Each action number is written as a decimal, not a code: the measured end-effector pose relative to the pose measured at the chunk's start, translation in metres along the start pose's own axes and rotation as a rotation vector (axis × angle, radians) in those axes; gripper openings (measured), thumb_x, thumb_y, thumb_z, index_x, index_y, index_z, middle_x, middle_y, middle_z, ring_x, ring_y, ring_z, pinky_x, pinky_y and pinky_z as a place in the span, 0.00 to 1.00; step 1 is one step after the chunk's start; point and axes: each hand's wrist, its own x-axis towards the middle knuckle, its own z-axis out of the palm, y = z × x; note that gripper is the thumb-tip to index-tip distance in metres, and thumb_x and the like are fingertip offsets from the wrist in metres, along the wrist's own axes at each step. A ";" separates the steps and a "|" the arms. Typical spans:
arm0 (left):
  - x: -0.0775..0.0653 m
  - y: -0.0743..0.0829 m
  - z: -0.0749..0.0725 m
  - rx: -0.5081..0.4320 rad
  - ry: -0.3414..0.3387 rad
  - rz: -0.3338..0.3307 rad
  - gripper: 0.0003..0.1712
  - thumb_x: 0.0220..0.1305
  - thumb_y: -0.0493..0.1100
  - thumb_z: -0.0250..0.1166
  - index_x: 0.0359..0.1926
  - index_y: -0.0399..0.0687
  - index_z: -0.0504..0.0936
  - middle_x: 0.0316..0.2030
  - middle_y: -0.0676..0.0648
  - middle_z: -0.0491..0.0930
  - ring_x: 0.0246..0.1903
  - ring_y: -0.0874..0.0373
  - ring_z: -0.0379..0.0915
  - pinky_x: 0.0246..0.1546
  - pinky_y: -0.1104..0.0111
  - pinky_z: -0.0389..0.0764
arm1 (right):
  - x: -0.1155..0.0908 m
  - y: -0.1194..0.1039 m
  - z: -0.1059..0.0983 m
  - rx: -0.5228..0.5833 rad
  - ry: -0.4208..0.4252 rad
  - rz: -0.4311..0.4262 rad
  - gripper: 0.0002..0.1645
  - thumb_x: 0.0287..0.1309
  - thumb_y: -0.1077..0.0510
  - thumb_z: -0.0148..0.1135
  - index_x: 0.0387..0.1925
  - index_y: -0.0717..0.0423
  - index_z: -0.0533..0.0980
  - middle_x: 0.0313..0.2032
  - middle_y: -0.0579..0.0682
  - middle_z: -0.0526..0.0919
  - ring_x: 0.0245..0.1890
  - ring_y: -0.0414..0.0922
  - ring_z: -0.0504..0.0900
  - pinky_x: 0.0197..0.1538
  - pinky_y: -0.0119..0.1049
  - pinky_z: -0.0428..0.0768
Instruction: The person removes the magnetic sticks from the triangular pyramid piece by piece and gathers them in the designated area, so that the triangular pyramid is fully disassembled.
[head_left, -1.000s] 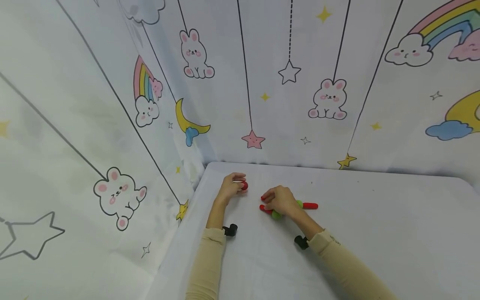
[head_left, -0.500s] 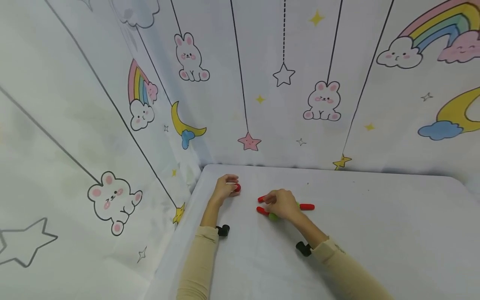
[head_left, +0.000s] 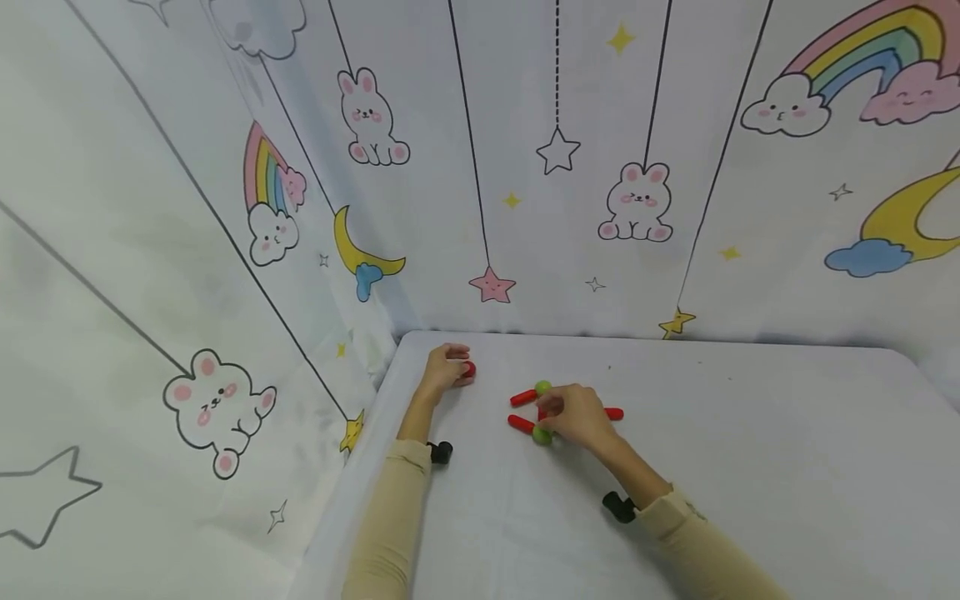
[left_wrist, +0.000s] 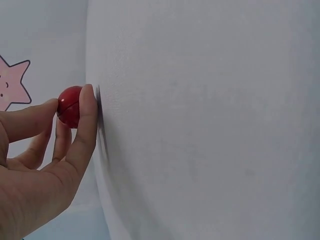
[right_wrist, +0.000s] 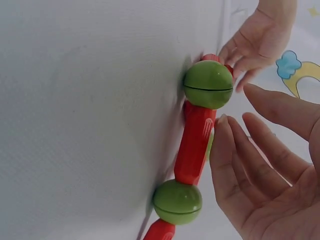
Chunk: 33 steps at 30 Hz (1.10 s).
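Between thumb and fingers my left hand [head_left: 442, 369] pinches a small red ball [left_wrist: 70, 102], low over the tabletop at the far left. A toy figure of red sticks and green balls lies in front of my right hand [head_left: 577, 412]. In the right wrist view its near green ball [right_wrist: 207, 82] and lower green ball [right_wrist: 177, 202] are linked by a red stick [right_wrist: 196, 145]. My right thumb and fingers are apart beside it, gripping nothing. Two red sticks [head_left: 522, 398] point left in the head view; another red stick [head_left: 615, 413] emerges right of the hand, which hides the figure's middle.
A white cloth covers the table [head_left: 750, 450]. Behind it and to the left hang white curtains [head_left: 450, 208] printed with bunnies, stars and rainbows. Each wrist carries a small black camera [head_left: 619, 507].
My right hand has drawn back rightward from the figure, uncovering its far green ball and more of the red sticks. The left hand keeps holding the red ball. The head view has shifted slightly.
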 end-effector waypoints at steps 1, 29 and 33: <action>0.002 0.000 0.000 -0.002 -0.003 -0.005 0.26 0.65 0.20 0.57 0.64 0.26 0.73 0.60 0.28 0.74 0.50 0.41 0.80 0.48 0.53 0.87 | -0.001 0.000 -0.001 0.000 0.002 -0.001 0.15 0.54 0.63 0.79 0.45 0.57 0.88 0.38 0.49 0.90 0.39 0.43 0.84 0.44 0.42 0.84; -0.002 0.009 -0.003 0.020 -0.012 -0.052 0.32 0.66 0.22 0.62 0.70 0.27 0.66 0.71 0.28 0.63 0.52 0.45 0.79 0.53 0.55 0.86 | -0.005 0.007 0.004 0.064 -0.041 -0.031 0.17 0.51 0.63 0.81 0.45 0.59 0.88 0.36 0.47 0.90 0.39 0.43 0.86 0.47 0.43 0.85; -0.010 0.013 -0.007 0.060 -0.015 -0.041 0.31 0.68 0.25 0.63 0.71 0.29 0.67 0.72 0.29 0.63 0.56 0.41 0.77 0.58 0.49 0.82 | -0.006 0.006 0.006 0.066 -0.052 -0.022 0.18 0.51 0.64 0.81 0.45 0.59 0.88 0.39 0.47 0.90 0.42 0.45 0.86 0.50 0.44 0.85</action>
